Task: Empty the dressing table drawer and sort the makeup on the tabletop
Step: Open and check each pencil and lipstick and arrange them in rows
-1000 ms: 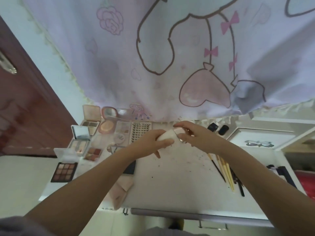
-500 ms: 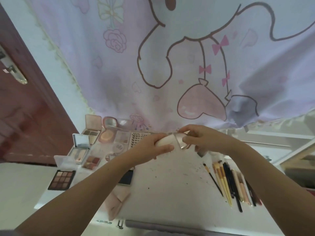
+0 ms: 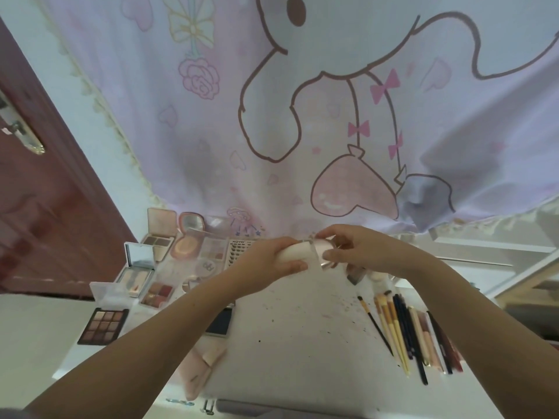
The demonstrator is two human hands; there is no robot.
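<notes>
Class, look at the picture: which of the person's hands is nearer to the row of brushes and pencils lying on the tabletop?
The right hand. It is above the far end of the brushes and pencils, at one end of a pale bottle. The left hand grips the bottle's other end, farther left of the row.

On the tabletop (image 3: 302, 352), open palettes (image 3: 136, 276) cluster at the left, with a nine-pan palette (image 3: 103, 325) nearest the left edge and a lash card (image 3: 239, 246) at the cluster's right, toward the back. Brushes and pencils (image 3: 414, 334) lie side by side on the right. Both hands meet above the middle rear, left hand (image 3: 269, 261) and right hand (image 3: 354, 252) on one small bottle (image 3: 298, 252); a printed cloth (image 3: 302, 116) hangs behind.
</notes>
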